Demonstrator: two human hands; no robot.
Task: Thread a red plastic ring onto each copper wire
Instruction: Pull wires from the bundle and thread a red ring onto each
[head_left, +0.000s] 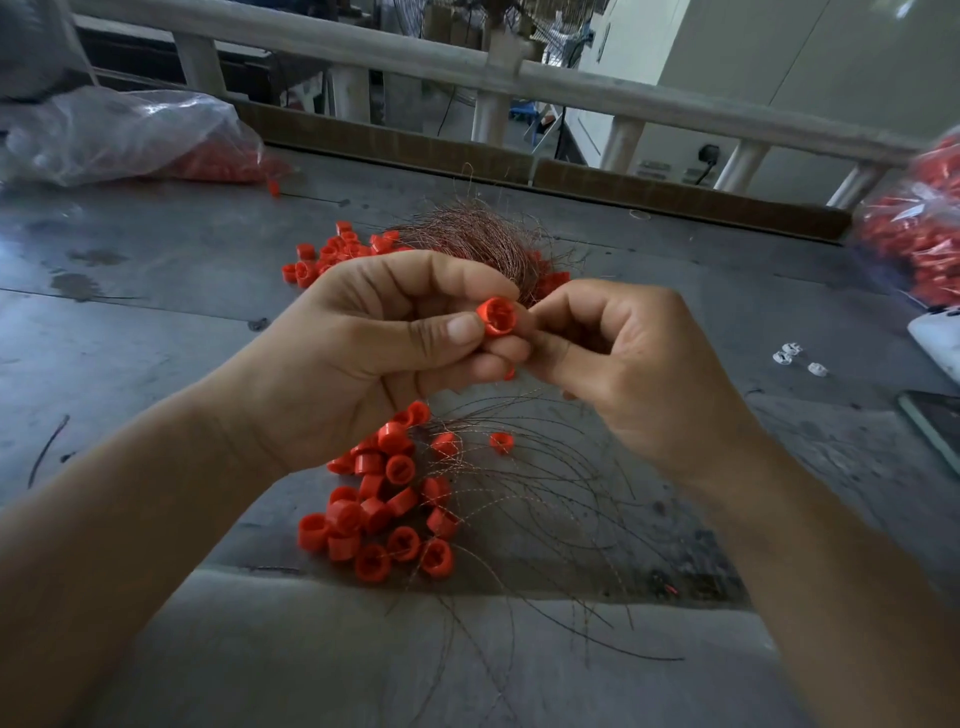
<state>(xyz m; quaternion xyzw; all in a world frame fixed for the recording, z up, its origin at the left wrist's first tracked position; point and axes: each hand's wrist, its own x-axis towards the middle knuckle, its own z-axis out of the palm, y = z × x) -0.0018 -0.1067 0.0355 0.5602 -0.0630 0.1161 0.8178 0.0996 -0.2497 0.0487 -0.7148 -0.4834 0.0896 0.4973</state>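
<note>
My left hand (363, 353) pinches a red plastic ring (497, 316) between thumb and fingers, its open end facing the camera. My right hand (623, 358) meets it from the right, fingertips pinched together at the ring's side; whatever wire they hold is too thin to see. A bundle of loose copper wires (478, 239) lies on the table behind my hands. Below my hands lies a heap of red rings (384, 504) with copper wires (519, 499) fanning out to the right. A second scatter of loose red rings (327, 254) lies left of the bundle.
A clear plastic bag of red rings (130, 140) lies at the back left, another bag of red rings (919, 234) at the right edge. Small white parts (795, 358) and a dark flat device (935, 431) lie at the right. A wooden railing (467, 67) borders the grey table (156, 322).
</note>
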